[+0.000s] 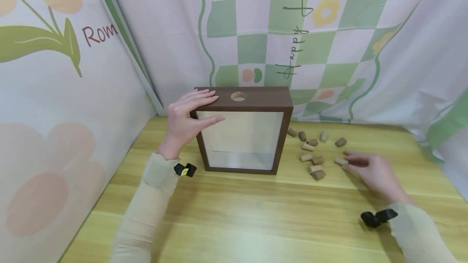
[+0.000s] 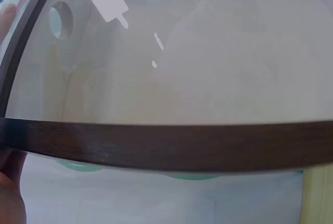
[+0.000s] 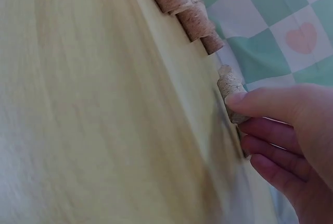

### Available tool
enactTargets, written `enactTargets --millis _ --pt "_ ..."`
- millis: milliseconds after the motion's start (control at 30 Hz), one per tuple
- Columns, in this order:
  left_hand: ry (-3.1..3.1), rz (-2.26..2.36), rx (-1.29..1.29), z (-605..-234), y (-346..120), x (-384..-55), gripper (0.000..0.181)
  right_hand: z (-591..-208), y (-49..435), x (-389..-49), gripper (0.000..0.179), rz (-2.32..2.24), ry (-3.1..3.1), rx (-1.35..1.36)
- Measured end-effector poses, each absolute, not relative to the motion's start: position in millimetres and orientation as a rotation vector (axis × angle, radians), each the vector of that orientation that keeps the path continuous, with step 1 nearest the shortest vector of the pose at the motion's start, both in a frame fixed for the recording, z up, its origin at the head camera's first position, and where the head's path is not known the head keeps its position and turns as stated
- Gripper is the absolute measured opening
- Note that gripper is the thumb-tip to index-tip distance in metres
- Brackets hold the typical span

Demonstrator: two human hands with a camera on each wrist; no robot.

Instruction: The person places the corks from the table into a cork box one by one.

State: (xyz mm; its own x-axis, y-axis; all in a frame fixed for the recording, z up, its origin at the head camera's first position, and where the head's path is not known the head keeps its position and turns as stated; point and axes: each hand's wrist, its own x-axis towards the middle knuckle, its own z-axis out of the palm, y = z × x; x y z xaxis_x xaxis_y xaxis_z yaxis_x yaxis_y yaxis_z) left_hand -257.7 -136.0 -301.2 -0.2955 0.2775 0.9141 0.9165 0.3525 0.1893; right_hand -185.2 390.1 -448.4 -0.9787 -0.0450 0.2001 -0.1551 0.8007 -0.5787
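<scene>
Toward the right of the wood-grain table (image 1: 256, 218), I see a pale cork (image 1: 340, 161) pinched between the thumb and index finger of the right hand (image 1: 374, 176); the other fingers bend loosely beside it in the right wrist view, and I cannot tell whether the cork touches the table. Just beyond it lies another cork, part-hidden cork (image 1: 349, 152), close to the same fingers. To its left and beyond I count 10 loose corks (image 1: 318, 160), some light, some darker brown, all lying on their sides, a few touching. Farther left stands a dark brown box (image 1: 265, 98), upright, with a clear front pane (image 1: 243, 141) and 1 round hole (image 1: 239, 96) in its top. Well apart from the right hand, the left hand (image 1: 186, 113) rests on the box's upper left corner, its fingers laid straight over the top, left of the hole; I cannot tell whether the outstretched thumb touches the pane. Pale sleeves (image 1: 161, 180) cover the 2 forearms. Behind everything hangs a green-and-white checked curtain (image 1: 252, 48) with handwritten lettering, and flower-printed cloth (image 1: 36, 190) lines the left side.
</scene>
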Motion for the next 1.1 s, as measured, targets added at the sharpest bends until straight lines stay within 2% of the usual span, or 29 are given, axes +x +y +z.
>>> enactTargets --millis 100,300,467,567,900,1100 --pt "-1.770 -0.972 -1.048 -301 -135 -258 0.049 -441 388 -185 0.042 0.952 -2.810 0.118" --pt "-1.746 -0.993 -1.012 -301 -132 -258 0.045 -412 375 -186 0.037 0.927 -2.741 0.123" --pt "-1.735 -1.014 -0.975 -302 -129 -258 0.038 -383 356 -185 0.047 0.953 -2.734 0.082" --pt "-1.741 -1.023 -0.961 -303 -127 -259 0.037 -366 345 -184 0.046 0.950 -2.687 0.080" --pt "-1.717 -1.032 -0.964 -302 -127 -260 0.038 -311 297 -192 0.027 0.938 -2.459 0.274" --pt "-1.722 -1.034 -0.956 -300 -127 -258 0.038 -273 268 -196 0.027 0.916 -2.222 0.479"
